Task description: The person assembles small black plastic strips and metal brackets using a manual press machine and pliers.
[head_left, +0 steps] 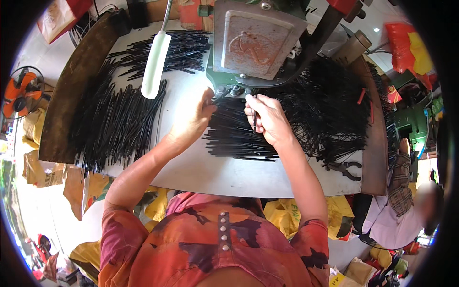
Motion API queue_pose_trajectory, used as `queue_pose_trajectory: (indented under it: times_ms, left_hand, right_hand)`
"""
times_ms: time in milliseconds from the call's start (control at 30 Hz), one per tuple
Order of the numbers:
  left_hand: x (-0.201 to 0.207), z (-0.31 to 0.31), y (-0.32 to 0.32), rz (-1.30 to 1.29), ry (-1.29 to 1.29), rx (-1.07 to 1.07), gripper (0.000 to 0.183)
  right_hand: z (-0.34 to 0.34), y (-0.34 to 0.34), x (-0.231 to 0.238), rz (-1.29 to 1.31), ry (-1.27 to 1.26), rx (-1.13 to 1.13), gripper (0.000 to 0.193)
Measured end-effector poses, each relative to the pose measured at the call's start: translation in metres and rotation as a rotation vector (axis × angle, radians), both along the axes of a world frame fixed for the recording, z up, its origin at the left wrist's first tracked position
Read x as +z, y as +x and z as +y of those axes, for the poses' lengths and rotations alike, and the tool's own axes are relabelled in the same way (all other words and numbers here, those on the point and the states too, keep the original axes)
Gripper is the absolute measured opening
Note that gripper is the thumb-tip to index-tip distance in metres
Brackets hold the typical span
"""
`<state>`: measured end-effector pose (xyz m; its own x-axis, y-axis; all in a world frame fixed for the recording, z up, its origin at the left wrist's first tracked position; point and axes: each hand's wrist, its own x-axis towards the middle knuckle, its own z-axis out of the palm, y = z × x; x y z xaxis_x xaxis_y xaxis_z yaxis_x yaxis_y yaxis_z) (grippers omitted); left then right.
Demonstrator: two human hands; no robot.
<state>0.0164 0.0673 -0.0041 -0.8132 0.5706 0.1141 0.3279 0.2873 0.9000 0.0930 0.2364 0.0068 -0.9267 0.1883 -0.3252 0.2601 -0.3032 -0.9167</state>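
Note:
Both of my hands are raised at the foot of a green press machine (260,43) with a rusty cover plate. My left hand (193,115) is closed, brightly lit, with a thin black rod (220,97) pinched between its fingers and pointing toward the machine's small metal fittings (234,90). Just right of those fittings, my right hand (268,117) has its fingers curled around another dark, thin rod (254,122), whose short end shows below them. Under and between the hands lies a pile of similar black rods (236,134). The exact contact at the fittings is too small to tell.
More black rods are heaped at left (122,124), back left (167,52) and right (320,105) on the pale worktable (229,177). Pliers (344,168) lie near its right front. A white lamp (155,67) hangs close to my left hand. Another person (401,205) is at far right.

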Motion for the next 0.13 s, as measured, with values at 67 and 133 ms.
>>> queue_pose_trajectory:
  times_ms: [67, 133]
  left_hand:
    - [0.001, 0.0074, -0.0023, 0.23, -0.042, 0.014, 0.017]
    - [0.0011, 0.0087, -0.002, 0.242, -0.077, 0.021, 0.027]
  right_hand:
    - [0.001, -0.0042, -0.0017, -0.02, 0.008, -0.014, 0.021]
    - [0.0018, -0.006, -0.0042, -0.014, 0.012, -0.015, 0.022]
